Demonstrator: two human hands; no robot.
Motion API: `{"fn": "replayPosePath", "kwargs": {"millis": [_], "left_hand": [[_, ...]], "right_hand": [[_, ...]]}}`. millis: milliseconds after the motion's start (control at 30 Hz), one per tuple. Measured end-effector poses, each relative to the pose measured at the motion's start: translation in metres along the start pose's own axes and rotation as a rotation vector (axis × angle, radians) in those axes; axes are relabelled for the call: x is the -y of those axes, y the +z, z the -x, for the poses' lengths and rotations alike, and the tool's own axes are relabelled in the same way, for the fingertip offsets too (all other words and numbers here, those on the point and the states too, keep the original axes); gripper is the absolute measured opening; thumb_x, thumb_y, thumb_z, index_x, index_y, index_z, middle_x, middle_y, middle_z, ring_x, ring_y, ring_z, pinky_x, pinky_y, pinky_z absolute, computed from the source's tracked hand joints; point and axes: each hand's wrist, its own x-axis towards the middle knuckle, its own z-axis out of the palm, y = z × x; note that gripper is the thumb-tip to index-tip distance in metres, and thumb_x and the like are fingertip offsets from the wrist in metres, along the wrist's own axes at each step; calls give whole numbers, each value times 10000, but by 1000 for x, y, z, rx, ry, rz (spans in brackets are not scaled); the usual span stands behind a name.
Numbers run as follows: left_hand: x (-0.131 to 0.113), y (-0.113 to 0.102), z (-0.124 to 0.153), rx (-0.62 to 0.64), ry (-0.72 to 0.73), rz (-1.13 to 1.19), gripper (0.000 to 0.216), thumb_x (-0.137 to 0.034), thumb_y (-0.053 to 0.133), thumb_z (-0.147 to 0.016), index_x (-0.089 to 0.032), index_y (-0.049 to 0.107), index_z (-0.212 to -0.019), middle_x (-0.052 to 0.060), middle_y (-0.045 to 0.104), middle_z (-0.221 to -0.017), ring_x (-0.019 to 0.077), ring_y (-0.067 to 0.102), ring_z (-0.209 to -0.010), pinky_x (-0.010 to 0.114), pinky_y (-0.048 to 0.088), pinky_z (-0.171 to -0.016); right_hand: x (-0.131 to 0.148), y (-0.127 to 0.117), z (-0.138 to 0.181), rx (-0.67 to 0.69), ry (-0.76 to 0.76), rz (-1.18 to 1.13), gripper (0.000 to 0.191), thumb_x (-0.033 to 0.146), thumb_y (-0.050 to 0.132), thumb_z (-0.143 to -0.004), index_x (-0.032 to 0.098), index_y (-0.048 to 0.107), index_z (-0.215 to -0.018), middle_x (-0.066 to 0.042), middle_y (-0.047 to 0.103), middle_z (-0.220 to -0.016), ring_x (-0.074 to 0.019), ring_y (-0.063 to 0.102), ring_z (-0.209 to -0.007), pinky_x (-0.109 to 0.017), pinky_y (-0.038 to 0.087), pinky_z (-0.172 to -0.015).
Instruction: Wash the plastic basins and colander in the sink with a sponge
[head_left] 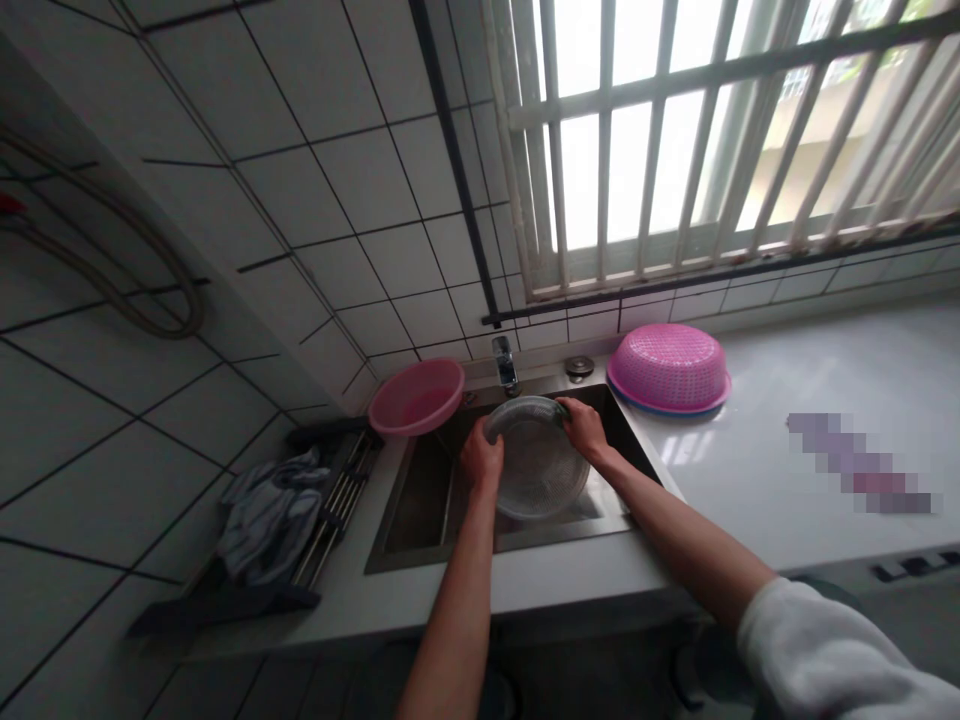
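Left hand and right hand gripping clear colander, over sink

Reaching forward with both arms, forearms bare and converging. Gripping with the left hand, back turned to the camera, fingers curled over and out of sight, wrist straight. Clasping with the right hand, just beyond and to the right of the left, thumb seemingly on top, knuckles bent, wrist slightly cocked. Wearing a white sleeve pushed up past the right elbow.
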Motion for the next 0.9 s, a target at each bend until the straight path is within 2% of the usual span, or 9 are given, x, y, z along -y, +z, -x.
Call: {"fn": "replayPosePath", "kwargs": {"millis": [133,233,333,433,533,633,767,833,900], "left_hand": [[-7,6,1,-3,202,23,590,-200,719,-887,-246,585,-1460,100,648,-1453,244,611,-1326,346,456,-1135],[-14,15,3,177,335,72,516,-168,702,-896,-308,657,-1391,39,697,-1397,205,647,-1280,299,472,-1107],[-15,16,4,261,241,33,331,-222,648,-952,-350,756,-1238,25,781,-1230,225,724,-1138,305,528,-986],[-9,7,0,154,96,9,279,-320,598,-1001,-326,769,-1221,58,793,-1195,256,738,-1103,317,534,-922],[-5,0,-3,80,31,17,302,-362,571,-1019,-292,756,-1247,78,785,-1215,268,733,-1115,313,526,-899],[-10,3,0,117,74,-6,281,-354,577,-1014,-309,762,-1221,68,795,-1183,270,737,-1094,312,518,-890],[-18,12,8,230,176,-57,264,-323,583,-1007,-360,771,-1188,41,797,-1178,250,739,-1077,304,508,-898],[-16,11,8,209,157,-48,265,-329,577,-1010,-364,772,-1187,44,797,-1174,249,740,-1069,305,507,-893],[-11,7,5,126,88,-12,277,-359,566,-1018,-343,764,-1211,63,795,-1176,256,741,-1066,306,509,-877]], "right_hand": [[14,0,5,77,-64,57,506,32,537,-894,274,704,-1305,-44,742,-1269,-208,712,-1104,-294,527,-1009],[31,6,12,204,-247,57,515,10,540,-886,268,712,-1298,-40,737,-1282,-203,694,-1150,-297,513,-1040],[37,10,12,253,-347,16,532,-3,548,-878,257,706,-1314,-35,740,-1293,-199,686,-1185,-300,503,-1066],[22,4,5,148,-203,-22,538,3,554,-876,273,705,-1315,-19,738,-1314,-198,694,-1189,-307,511,-1068],[3,-1,0,61,-54,-3,486,54,573,-900,275,712,-1310,-24,744,-1309,-221,711,-1171,-340,526,-1062],[5,5,5,70,-68,43,491,70,560,-916,269,700,-1343,-40,734,-1328,-222,716,-1161,-348,536,-1056],[29,19,14,188,-240,56,546,33,533,-899,289,701,-1351,-24,714,-1365,-197,691,-1208,-319,530,-1069],[31,17,11,190,-256,41,557,25,533,-893,293,700,-1352,-12,714,-1367,-194,685,-1221,-316,521,-1080],[20,9,6,125,-176,22,537,41,547,-902,286,694,-1357,-16,723,-1350,-200,694,-1207,-326,520,-1080]]}}
